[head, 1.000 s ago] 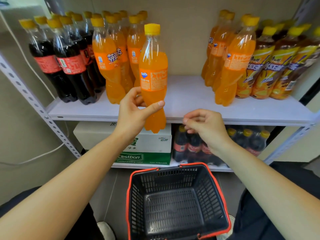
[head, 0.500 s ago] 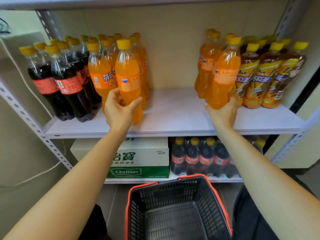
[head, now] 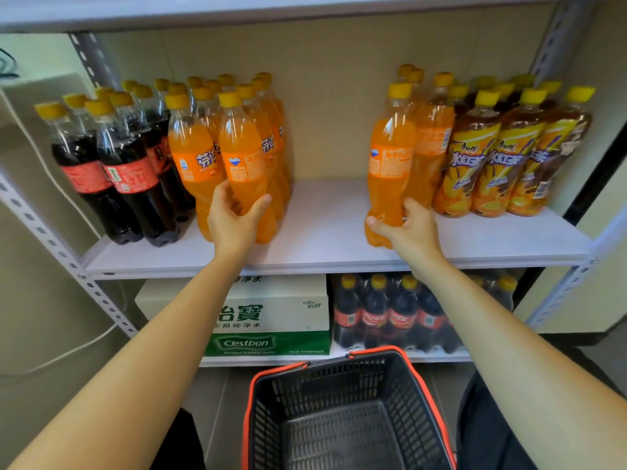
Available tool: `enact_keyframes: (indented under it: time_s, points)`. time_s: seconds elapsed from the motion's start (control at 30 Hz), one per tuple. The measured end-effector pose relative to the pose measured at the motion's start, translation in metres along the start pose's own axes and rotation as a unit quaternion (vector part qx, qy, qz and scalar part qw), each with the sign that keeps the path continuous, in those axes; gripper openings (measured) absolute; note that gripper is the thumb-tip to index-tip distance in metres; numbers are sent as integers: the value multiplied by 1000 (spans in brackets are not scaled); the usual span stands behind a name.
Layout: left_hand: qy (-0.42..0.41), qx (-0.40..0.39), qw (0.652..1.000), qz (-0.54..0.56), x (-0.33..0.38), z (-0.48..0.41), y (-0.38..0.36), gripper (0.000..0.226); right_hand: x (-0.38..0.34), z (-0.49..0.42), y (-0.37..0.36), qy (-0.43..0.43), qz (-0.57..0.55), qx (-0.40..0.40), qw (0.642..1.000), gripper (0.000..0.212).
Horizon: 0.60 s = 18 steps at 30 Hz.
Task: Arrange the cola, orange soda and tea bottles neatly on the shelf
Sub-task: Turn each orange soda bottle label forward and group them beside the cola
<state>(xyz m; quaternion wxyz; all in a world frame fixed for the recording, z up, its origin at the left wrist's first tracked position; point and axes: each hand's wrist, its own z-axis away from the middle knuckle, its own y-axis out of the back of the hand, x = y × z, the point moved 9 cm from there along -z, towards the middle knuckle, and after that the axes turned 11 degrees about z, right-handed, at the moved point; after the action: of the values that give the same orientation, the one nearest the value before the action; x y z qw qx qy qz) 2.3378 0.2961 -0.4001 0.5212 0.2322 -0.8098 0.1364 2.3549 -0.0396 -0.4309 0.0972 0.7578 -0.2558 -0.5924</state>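
Bright, even light falls from above, leaving soft shadows under the bottles on the white shelf (head: 325, 228) and white glints on their shoulders. The wide lens bows the shelf's edges and uprights outward. Bottles at the back look slightly soft.

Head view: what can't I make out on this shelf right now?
- Back rows of cola bottles and tea bottles: hidden by front rows, no count possible.
- Base of orange soda bottle: covered by left hand.
- Basket: front cut off by the bottom edge.
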Motion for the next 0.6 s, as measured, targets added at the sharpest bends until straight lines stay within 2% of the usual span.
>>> enact_keyframes:
  time_s: [0.1, 0.23, 0.3, 0.4, 0.5, 0.6]
  points:
    - [11, 3, 1000, -1, 0, 12, 6, 69, -12, 15, -19, 6, -66, -64, 996, 42]
    - [3, 24, 1000, -7, 8, 45, 15, 49, -21, 41, -38, -25, -180, -126, 975, 57]
    - [7, -23, 999, 23, 17, 59, 6, 36, -25, 54, -45, -36, -228, -149, 961, 60]
    - [30, -135, 988, 67, 29, 76, -14, 25, -29, 70, -53, -50, -277, -182, 942, 62]
    - [76, -222, 966, 108, 31, 90, -29, 31, -35, 81, -56, -33, -270, -210, 939, 58]
    - [106, -283, 944, 133, 32, 100, -38, 48, -41, 92, -61, -3, -235, -249, 940, 58]
